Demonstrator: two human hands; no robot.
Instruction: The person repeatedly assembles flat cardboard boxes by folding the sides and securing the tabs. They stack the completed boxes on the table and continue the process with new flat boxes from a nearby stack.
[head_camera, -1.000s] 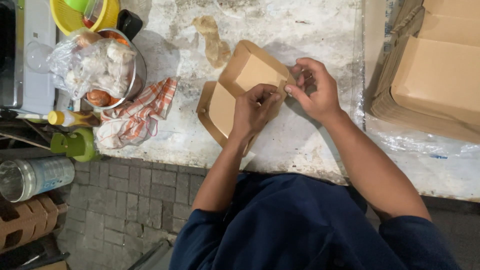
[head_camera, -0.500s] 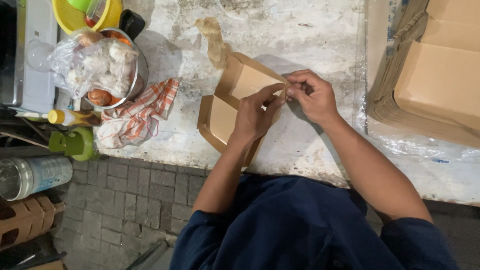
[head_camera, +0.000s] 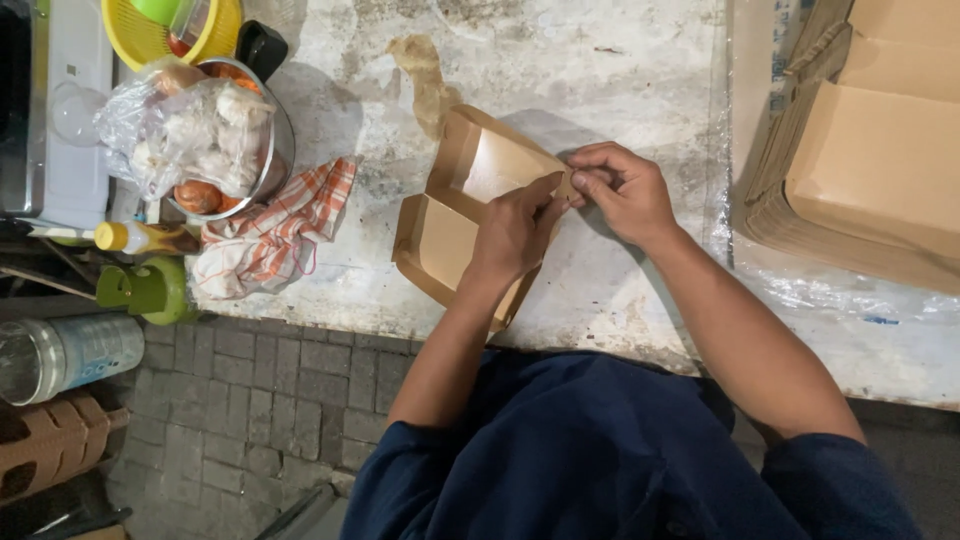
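Brown cardboard box (head_camera: 450, 235) – orange-and-white checked cloth (head_camera: 275, 232) – yellow basket (head_camera: 140, 35), green bottle (head_camera: 150, 290), perhaps plastic.

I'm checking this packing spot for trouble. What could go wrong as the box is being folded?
1. The cardboard box hangs slightly past the counter edge; a push might tip it to the floor.
2. Both the left hand and right hand pinch one corner flap, which could crease or tear.
3. The counter looks stained near the box, so the cardboard may pick up dirt.
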